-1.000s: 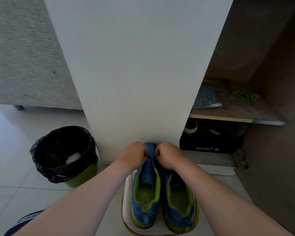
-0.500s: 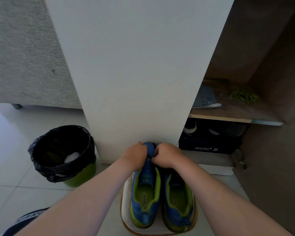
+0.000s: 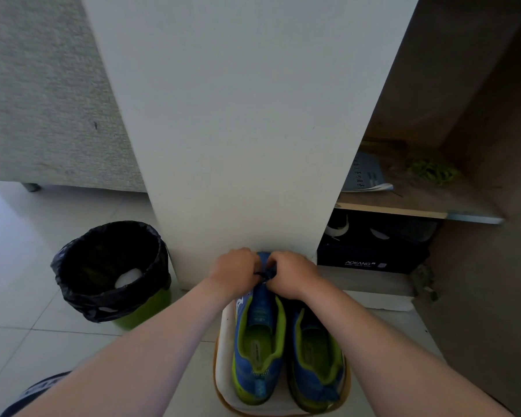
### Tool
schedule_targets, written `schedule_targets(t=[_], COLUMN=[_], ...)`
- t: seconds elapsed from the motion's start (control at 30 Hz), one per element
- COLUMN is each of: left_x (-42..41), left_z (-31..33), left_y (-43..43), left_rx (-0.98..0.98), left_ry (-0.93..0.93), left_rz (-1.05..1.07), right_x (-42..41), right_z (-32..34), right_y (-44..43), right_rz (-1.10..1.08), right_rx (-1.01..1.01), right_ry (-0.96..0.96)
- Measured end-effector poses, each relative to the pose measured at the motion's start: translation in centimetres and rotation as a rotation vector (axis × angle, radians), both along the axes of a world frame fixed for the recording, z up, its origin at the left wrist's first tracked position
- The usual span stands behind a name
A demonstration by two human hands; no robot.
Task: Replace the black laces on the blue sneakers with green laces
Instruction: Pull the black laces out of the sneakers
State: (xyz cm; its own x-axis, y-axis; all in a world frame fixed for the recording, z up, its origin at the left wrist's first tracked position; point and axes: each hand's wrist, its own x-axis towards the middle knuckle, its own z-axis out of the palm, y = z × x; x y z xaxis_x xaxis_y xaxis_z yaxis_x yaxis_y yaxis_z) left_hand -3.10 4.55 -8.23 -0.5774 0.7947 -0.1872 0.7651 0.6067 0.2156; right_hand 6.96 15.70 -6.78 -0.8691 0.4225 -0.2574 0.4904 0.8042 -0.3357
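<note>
Left hand (image 3: 233,270) and right hand (image 3: 292,273) pinch the black lace (image 3: 263,275) on the left of two blue, lime-lined sneakers (image 3: 260,341) in a tray (image 3: 223,371) at lower centre; green laces (image 3: 430,171) lie mid right, above a box (image 3: 364,261) marked AOKANG.

A tall white flat board (image 3: 247,130) stands in the middle. Left of the board is a grey cloth sofa (image 3: 42,100) on a pale shiny tile floor (image 3: 21,341). A round green bin with a black bag (image 3: 109,269) sits beside the board. Right of the board is a brown wooden shelf (image 3: 418,204), with a black shoe box (image 3: 370,257) under it.
</note>
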Motion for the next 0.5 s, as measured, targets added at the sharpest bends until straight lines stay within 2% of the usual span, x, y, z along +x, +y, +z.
schedule_targets(t=[0.07,0.2,0.27,0.5], left_x=[0.0,-0.6,-1.0,-1.2], left_z=[0.1,0.1,0.3,1.1], left_y=[0.1,0.0,-0.2,-0.1], left_rx=[0.013,0.229,0.299,0.353], left_ry=[-0.010,-0.377,-0.486,-0.526], left_rz=[0.017,0.281,0.376,0.268], right_x=[0.1,0.3,0.3,0.1], right_z=[0.1,0.0,0.0,-0.5], right_y=[0.1,0.1,0.2,-0.4], right_rz=[-0.002,0.009,0.009,0.011], right_rx=[-0.009,-0.005,-0.014,0.028], right_ry=[0.001,0.009,0.009,0.061])
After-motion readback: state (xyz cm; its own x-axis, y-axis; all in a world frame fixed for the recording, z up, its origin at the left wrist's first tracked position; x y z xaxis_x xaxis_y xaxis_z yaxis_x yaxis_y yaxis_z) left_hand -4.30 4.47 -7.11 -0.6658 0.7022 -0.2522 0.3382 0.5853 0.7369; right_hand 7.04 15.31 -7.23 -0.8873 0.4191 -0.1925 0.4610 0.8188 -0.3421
